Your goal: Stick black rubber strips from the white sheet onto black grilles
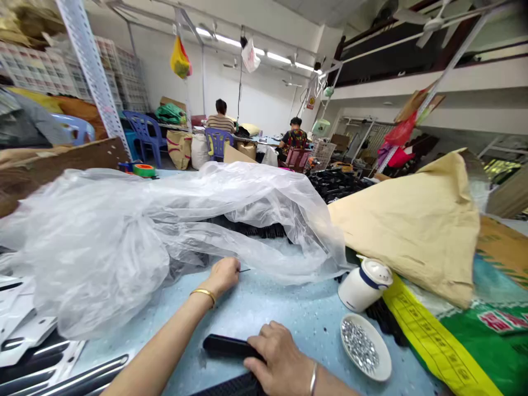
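Observation:
My left hand (223, 275) is stretched forward on the blue table (284, 308), its fingers pinched round a thin dark pin-like piece at the edge of a big clear plastic bag (136, 225). A gold bangle sits on that wrist. My right hand (280, 357) rests near the front edge, fingers curled over a flat black comb-like part (225, 345). Under the plastic bag lie more black parts (251, 228), partly hidden.
A small white dish of shiny studs (365, 346) and a tipped white jar (363, 284) lie right of my hands. Beyond them are a tan sack (416, 220) and a green-yellow bag (466, 341). White cards with black strips (28, 341) lie left. Two people sit far back.

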`<state>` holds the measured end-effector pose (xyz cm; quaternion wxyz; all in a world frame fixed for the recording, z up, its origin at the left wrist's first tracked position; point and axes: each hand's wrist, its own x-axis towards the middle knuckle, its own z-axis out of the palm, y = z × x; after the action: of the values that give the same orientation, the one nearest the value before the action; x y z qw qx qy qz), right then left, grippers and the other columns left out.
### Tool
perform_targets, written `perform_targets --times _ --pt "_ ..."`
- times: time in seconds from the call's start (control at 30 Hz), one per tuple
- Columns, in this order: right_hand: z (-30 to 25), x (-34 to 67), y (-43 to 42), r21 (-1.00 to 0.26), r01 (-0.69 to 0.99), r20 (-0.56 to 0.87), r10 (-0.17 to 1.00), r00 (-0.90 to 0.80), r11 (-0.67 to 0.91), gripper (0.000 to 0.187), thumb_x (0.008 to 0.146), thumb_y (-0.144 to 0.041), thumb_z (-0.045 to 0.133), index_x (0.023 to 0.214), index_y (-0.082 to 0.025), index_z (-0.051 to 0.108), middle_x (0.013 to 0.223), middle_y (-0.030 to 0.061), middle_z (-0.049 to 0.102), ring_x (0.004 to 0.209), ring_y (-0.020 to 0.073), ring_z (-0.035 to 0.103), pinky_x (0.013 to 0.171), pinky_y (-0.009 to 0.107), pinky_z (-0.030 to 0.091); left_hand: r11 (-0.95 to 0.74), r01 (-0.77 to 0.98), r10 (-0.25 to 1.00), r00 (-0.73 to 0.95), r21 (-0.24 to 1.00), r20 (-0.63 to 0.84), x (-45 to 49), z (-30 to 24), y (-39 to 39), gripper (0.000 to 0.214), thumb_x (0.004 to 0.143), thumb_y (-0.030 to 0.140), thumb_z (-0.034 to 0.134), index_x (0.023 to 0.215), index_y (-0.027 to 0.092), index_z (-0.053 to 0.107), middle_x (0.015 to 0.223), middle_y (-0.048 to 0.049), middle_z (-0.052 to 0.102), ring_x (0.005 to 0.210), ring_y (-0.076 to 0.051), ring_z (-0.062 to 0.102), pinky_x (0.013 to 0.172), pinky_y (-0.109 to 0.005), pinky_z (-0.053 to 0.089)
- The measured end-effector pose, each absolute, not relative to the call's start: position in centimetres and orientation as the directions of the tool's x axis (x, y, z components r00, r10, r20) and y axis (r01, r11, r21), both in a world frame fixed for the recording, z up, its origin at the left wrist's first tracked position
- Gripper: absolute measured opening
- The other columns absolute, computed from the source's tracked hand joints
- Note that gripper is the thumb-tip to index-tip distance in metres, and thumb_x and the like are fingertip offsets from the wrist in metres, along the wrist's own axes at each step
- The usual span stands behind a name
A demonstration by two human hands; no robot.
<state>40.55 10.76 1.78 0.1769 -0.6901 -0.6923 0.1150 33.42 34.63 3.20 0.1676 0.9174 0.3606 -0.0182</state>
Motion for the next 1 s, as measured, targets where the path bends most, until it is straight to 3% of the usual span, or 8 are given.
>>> perform_targets --times 0.13,0.33,0.43,0.53,0.7,0.8,0.93,1.0 --pt "1.8 41.8 9.6 -0.600 0.795 0.179 0.955 0.238 -0.086 0.022 0.080 -0.030 0.063 0.095 -0.016 0.070 0.084 0.0119 0.067 0.083 0.0262 0.062 0.079 0.037 0.046 -0.696 0.671 0.637 0.742 0.255 -0.211 33.7 2.9 33.0 0.033 0.093 0.031 0.060 0.122 0.017 0.057 0.122 -0.0096 0.060 0.102 -0.024 0.063 0.085 -0.044 0.054" --pt "2.0 44.4 6.1 -0.766 0.602 0.122 0.868 0.482 -0.226 0.019 0.081 -0.024 0.058 0.066 -0.015 0.066 0.060 0.0039 0.062 0.061 0.0179 0.061 0.061 0.027 0.046 -0.773 0.567 0.522 0.824 0.285 -0.222 34.6 6.1 29.8 0.022 0.092 0.027 0.060 0.110 0.014 0.063 0.109 -0.0082 0.065 0.095 -0.022 0.065 0.081 -0.040 0.054" --pt "2.9 43.9 5.6 -0.849 0.485 0.115 0.820 0.561 -0.212 0.032 0.093 -0.034 0.045 0.087 -0.013 0.069 0.065 0.0029 0.065 0.053 0.0138 0.062 0.048 0.021 0.045 -0.817 0.450 0.425 0.893 0.361 -0.151 35.4 8.3 24.8 0.017 0.084 0.007 0.054 0.079 0.013 0.068 0.073 -0.0044 0.069 0.078 -0.021 0.066 0.071 -0.030 0.049" --pt "4.4 43.2 4.8 -0.890 0.421 0.140 0.770 0.622 -0.178 0.043 0.098 -0.040 0.034 0.097 -0.012 0.067 0.071 0.0036 0.068 0.051 0.0121 0.062 0.044 0.019 0.046 -0.829 0.315 0.326 0.944 0.462 -0.059 36.1 9.6 17.9 0.020 0.081 0.012 0.051 0.071 0.016 0.067 0.065 -0.0011 0.069 0.066 -0.018 0.065 0.060 -0.024 0.044" --pt "5.6 44.5 0.1 -0.868 0.445 0.188 0.683 0.705 -0.219 0.043 0.099 -0.039 0.035 0.082 -0.015 0.067 0.071 0.0032 0.068 0.057 0.0128 0.064 0.049 0.019 0.048 -0.747 0.219 0.344 0.935 0.628 0.083 36.1 9.6 9.7 0.031 0.088 0.021 0.039 0.083 0.015 0.070 0.070 -0.0042 0.073 0.064 -0.017 0.068 0.058 -0.024 0.048" --pt "5.0 48.7 -4.3 -0.801 0.484 0.204 0.599 0.774 -0.352 0.040 0.098 -0.035 0.038 0.076 -0.015 0.065 0.066 0.0029 0.066 0.053 0.0125 0.060 0.051 0.022 0.048 -0.647 0.097 0.402 0.886 0.756 0.230 33.7 8.9 8.6 0.030 0.087 0.033 0.047 0.095 0.017 0.072 0.062 -0.0009 0.073 0.054 -0.017 0.068 0.050 -0.023 0.050" --pt "3.6 56.3 -9.4 -0.655 0.502 0.200 0.511 0.836 -0.565 0.026 0.090 -0.033 0.061 0.074 -0.013 0.066 0.069 0.0033 0.065 0.065 0.0162 0.062 0.061 0.027 0.051 -0.691 0.110 0.557 0.712 0.715 0.429 28.0 8.0 10.6 0.021 0.080 0.040 0.062 0.088 0.025 0.074 0.078 0.0002 0.078 0.066 -0.020 0.073 0.055 -0.024 0.057" --pt "3.0 59.2 -10.9 -0.590 0.516 0.173 0.527 0.832 -0.621 0.021 0.093 -0.035 0.060 0.092 -0.014 0.065 0.087 0.0020 0.066 0.072 0.0140 0.063 0.067 0.030 0.054 -0.686 0.243 0.655 0.617 0.686 0.437 24.9 7.6 12.3 0.018 0.079 0.042 0.065 0.088 0.028 0.073 0.082 0.0022 0.078 0.069 -0.021 0.073 0.056 -0.025 0.059"
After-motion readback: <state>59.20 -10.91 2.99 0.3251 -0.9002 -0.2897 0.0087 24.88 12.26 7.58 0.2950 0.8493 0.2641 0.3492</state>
